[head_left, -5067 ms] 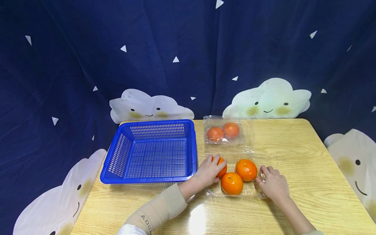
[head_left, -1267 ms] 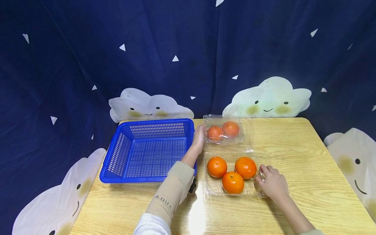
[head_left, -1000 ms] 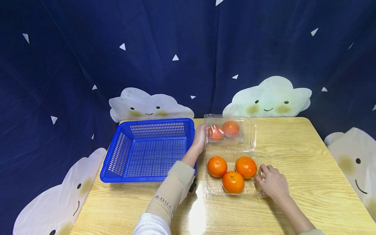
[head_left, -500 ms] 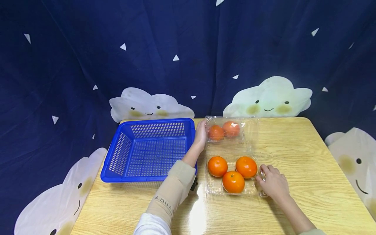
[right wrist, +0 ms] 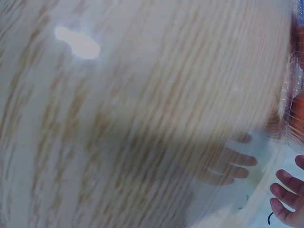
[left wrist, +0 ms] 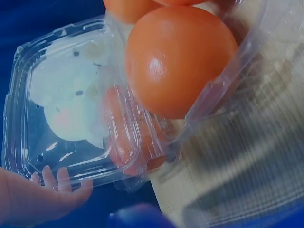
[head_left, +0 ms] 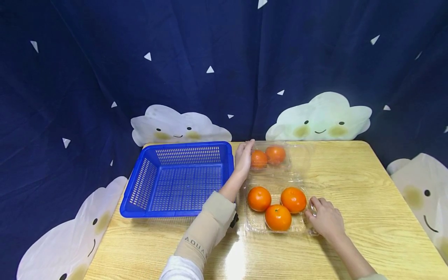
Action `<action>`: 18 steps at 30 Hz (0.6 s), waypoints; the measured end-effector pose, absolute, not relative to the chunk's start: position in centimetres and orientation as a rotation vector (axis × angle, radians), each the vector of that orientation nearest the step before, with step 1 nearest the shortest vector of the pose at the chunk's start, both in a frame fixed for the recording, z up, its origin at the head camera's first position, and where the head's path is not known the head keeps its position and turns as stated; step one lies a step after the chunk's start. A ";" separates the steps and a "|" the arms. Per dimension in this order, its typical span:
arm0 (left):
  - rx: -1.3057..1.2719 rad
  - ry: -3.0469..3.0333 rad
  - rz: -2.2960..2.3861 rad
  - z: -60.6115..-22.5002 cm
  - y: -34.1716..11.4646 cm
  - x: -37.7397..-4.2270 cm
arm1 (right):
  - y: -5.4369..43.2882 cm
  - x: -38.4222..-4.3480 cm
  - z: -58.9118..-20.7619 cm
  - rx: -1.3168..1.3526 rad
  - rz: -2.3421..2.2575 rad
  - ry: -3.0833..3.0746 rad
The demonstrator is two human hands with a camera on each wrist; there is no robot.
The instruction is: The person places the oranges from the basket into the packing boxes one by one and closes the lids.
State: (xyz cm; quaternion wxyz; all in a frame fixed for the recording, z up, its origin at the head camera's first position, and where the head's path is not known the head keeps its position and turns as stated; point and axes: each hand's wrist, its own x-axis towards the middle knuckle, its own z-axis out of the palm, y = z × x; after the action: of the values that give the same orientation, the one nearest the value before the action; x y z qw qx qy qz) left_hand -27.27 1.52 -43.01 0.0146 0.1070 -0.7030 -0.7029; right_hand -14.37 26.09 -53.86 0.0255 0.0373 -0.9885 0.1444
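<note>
In the head view, my left hand touches the left edge of a clear plastic lid. The left wrist view shows that lid tilted up, with the hand's fingers at its rim. Joined to it in front is the clamshell's base, holding an orange persimmon-like fruit, a second fruit and a third fruit. My right hand rests at the base's right side. Its loosely bent fingers show in the right wrist view, grip on nothing visible.
Behind the lid, two more orange fruits show through clear plastic. A blue perforated basket stands left of my left arm, close to it. The wooden table ends at a dark blue cloud-print curtain.
Earlier my left hand was on the left fruit in the base; it then went to the lid's left edge. Over the last second it moved right, tilting the lid. My right hand stayed put.
</note>
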 end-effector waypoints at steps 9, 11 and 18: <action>0.351 -2.149 -2.150 -43.4 1.9 -26.3 | 26.1 -14.3 -53.9 0.105 0.462 -3.061; 0.342 -2.141 -2.162 -43.4 1.8 -26.1 | 26.0 -14.3 -53.8 0.106 0.464 -3.057; 0.318 -2.067 -2.183 -43.7 1.8 -25.4 | 26.0 -14.3 -53.9 0.104 0.465 -3.049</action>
State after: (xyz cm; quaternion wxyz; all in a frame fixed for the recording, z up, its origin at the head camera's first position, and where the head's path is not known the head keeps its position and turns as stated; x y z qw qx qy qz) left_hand -25.35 1.78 -43.65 0.0592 0.1052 -0.6825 -0.7209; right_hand -14.35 26.03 -53.87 0.0276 0.0338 -0.9876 0.1506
